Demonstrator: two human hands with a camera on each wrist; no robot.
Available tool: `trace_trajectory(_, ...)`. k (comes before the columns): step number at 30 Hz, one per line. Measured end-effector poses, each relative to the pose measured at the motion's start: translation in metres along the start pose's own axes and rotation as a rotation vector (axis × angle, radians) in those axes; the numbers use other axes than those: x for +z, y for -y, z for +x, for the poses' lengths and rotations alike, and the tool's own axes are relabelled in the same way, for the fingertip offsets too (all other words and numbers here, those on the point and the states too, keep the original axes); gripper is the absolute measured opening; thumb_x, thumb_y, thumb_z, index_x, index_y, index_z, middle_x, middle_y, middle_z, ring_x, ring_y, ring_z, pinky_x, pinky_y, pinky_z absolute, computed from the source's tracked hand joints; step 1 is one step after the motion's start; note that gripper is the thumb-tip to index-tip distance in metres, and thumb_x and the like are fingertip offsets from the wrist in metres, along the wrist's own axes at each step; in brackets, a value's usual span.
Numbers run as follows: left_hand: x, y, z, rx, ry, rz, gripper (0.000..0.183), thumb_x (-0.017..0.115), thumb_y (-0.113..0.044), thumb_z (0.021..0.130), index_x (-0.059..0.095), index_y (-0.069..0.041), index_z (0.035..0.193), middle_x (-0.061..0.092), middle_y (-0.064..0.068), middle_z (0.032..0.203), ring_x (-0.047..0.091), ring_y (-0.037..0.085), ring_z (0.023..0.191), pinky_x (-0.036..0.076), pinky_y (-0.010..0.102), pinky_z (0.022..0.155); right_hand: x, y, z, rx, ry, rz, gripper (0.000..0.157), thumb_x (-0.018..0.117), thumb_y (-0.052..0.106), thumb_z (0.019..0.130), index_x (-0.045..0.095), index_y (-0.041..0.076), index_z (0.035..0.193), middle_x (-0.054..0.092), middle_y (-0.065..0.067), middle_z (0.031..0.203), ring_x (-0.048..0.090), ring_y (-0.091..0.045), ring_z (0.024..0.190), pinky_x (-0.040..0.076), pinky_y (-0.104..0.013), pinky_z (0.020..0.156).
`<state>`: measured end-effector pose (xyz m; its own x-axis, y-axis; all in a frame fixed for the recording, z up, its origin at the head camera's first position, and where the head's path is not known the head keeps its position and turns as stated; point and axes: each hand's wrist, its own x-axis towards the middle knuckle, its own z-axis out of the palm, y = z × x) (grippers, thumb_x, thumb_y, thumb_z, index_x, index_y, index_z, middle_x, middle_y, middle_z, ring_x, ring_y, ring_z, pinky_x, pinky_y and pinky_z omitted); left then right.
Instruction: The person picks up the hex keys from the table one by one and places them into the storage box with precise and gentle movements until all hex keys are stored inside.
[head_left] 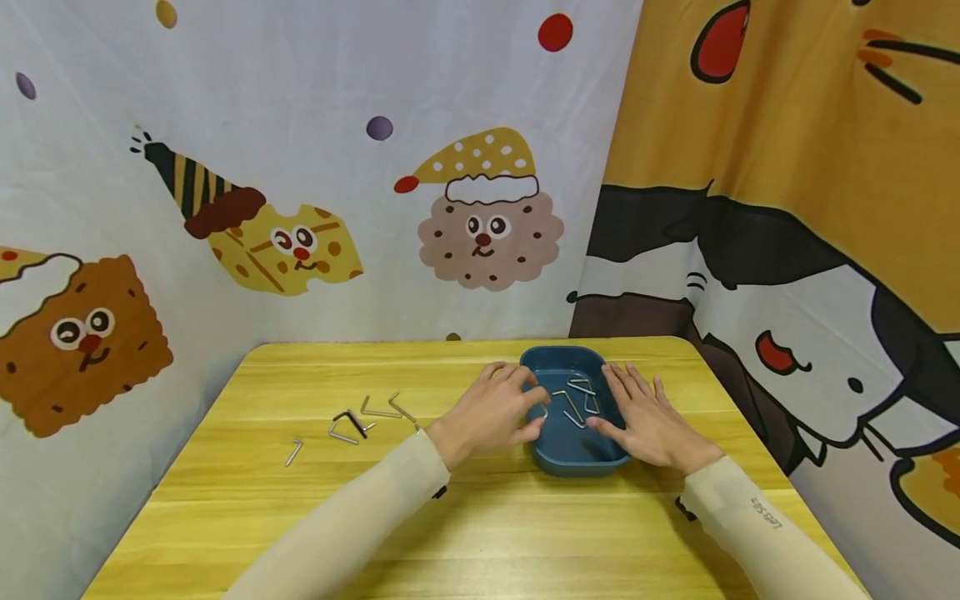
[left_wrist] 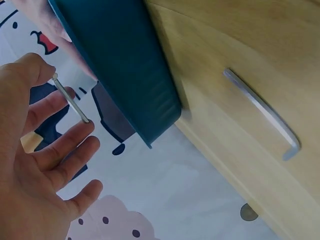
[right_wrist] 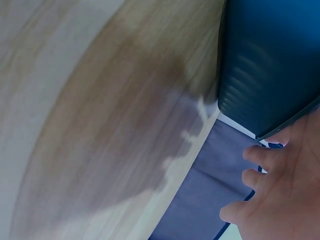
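Deep blue, round-cornered, plastic-looking tray: stands on the pale yellow wood-grain table; looks light and stiff, apt to slide, best steadied by the rim.
Slim silver metal hex key: held at the tray's left rim; probably light, rigid, slick, hard to break.
Left hand: pinches that key lengthwise, with thumb at one end and a fingertip at the other; remaining fingers apart.
Surest hold: likely across mid-shaft, to avoid pivoting or slipping.
Right hand: rests against the tray's right rim, with fingers straight and slightly apart.
L-shaped metal keys inside: lie on the tray's floor, partly overlapping; could snag one another.
Loose silver L-shaped keys: lie left of the tray, near a black L-shaped key; probably best taken near the bend.
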<state>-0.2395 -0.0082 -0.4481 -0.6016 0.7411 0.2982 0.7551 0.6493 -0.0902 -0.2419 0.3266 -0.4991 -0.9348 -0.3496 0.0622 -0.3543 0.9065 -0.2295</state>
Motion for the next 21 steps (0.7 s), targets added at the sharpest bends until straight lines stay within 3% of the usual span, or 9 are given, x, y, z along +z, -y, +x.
trace_trajectory(21,-0.003,0.008,0.045,-0.067,0.153,-0.035,0.032,0.069,-0.051,0.116,0.081,-0.032,0.140,0.075,0.001,0.138,0.069,0.026,0.133,0.054,0.059,0.129,-0.003,0.001,-0.001,-0.006,0.001,0.000,0.107,0.059,0.072,0.114,0.020,0.003,0.186,0.021,-0.029,0.193,0.015,-0.059,0.180,0.010,-0.091,0.137)
